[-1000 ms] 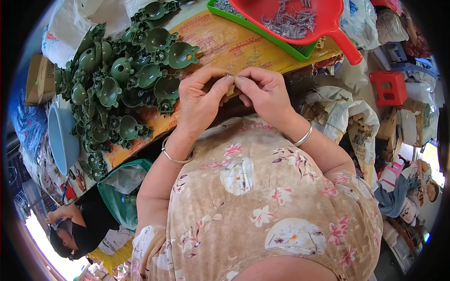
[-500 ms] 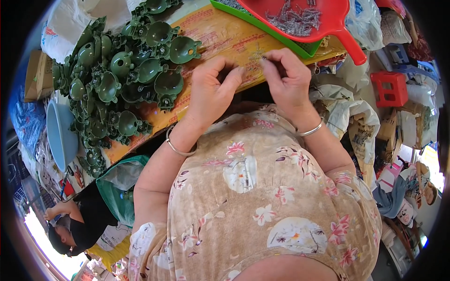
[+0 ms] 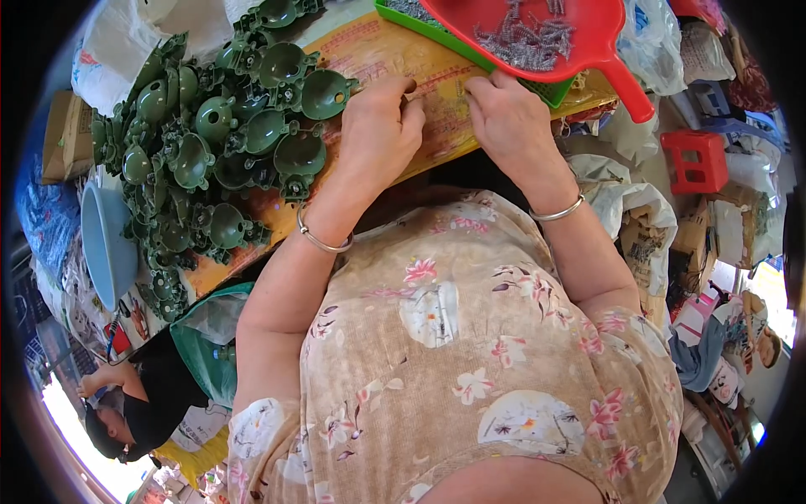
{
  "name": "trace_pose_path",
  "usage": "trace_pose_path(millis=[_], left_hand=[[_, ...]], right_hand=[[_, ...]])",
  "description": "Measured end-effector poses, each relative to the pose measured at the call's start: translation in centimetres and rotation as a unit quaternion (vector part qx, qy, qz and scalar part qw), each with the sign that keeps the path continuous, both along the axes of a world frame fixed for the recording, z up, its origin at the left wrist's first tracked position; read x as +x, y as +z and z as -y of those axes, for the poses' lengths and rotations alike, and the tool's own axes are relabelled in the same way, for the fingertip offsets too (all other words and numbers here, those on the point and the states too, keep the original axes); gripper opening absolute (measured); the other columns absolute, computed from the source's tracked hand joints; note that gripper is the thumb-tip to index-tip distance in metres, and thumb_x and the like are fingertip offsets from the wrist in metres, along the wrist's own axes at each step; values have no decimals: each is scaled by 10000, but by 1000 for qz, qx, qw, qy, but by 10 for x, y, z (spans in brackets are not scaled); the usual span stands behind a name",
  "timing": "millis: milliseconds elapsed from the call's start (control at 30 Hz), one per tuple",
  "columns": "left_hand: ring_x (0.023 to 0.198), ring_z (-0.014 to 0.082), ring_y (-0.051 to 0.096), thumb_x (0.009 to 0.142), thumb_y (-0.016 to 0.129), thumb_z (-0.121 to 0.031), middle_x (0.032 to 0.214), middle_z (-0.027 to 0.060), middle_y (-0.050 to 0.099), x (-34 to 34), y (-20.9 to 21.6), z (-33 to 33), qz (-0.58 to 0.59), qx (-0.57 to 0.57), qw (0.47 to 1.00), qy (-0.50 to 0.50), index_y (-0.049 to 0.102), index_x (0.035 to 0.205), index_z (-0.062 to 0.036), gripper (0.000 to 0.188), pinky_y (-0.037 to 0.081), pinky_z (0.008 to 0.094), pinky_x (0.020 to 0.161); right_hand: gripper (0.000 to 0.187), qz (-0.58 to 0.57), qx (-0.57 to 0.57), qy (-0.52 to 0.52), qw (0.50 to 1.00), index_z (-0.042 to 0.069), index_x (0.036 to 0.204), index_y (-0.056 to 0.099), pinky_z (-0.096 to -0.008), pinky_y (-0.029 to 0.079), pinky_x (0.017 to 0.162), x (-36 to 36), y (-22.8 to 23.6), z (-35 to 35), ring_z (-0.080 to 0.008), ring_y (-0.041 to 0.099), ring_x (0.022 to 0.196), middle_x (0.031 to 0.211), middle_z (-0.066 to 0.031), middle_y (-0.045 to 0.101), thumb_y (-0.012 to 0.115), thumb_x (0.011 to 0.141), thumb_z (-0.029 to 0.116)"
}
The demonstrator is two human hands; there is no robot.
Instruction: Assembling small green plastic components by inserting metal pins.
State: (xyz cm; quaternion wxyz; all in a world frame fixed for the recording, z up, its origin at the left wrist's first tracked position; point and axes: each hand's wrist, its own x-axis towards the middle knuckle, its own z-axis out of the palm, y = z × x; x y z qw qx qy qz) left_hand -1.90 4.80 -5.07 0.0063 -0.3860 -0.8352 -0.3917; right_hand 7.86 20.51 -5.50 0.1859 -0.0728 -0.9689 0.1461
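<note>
My left hand [image 3: 379,126] is closed with curled fingers over the table, beside the right edge of a pile of dark green moulded plastic parts [image 3: 195,160]. These parts have round cups and small lugs. What its fingers hold, if anything, is hidden. My right hand [image 3: 514,122] has its fingers drawn together and pointing down at the yellow tabletop, just below the red scoop. Anything in that pinch is too small or covered to make out. Small silvery metal pieces, apparently springs [image 3: 529,40], lie heaped in the red scoop [image 3: 592,38].
The scoop rests over a green tray [image 3: 453,35] at the table's far side. A yellow printed sheet covers the tabletop [image 3: 382,42]. A blue basin [image 3: 107,244] stands left, a red stool [image 3: 695,161] right. Another person [image 3: 134,403] is at lower left.
My left hand has drawn slightly left toward the green parts and turned its back upward. My right hand has turned over and moved its fingertips forward, nearer the scoop.
</note>
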Motion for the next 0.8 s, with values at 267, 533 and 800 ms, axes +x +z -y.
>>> trace_pose_path(millis=[267,533,800], left_hand=[[659,101,559,839,611,-77,781,84,656,2,2,6,113,37,993,4,649,997,25,192,465,261,621],[692,155,581,832,598,-32,855,115,647,0,8,2,109,74,991,-35,627,1063,16,237,475,281,652],[787,368,622,796,596,-61,887,195,628,-60,37,8,-103,-31,994,8,634,932,7,157,502,414,705]], right_hand=[[37,-52,-91,21,994,27,828,580,-397,504,652,1,5,1,-330,603,780,808,-157,588,562,813,56],[81,-94,-309,59,944,-17,879,578,-346,461,636,2,19,6,-306,575,715,794,-166,572,581,802,9],[63,-75,-420,32,904,-16,795,573,-242,446,545,10,-4,19,-129,549,582,685,-97,571,627,793,-47]])
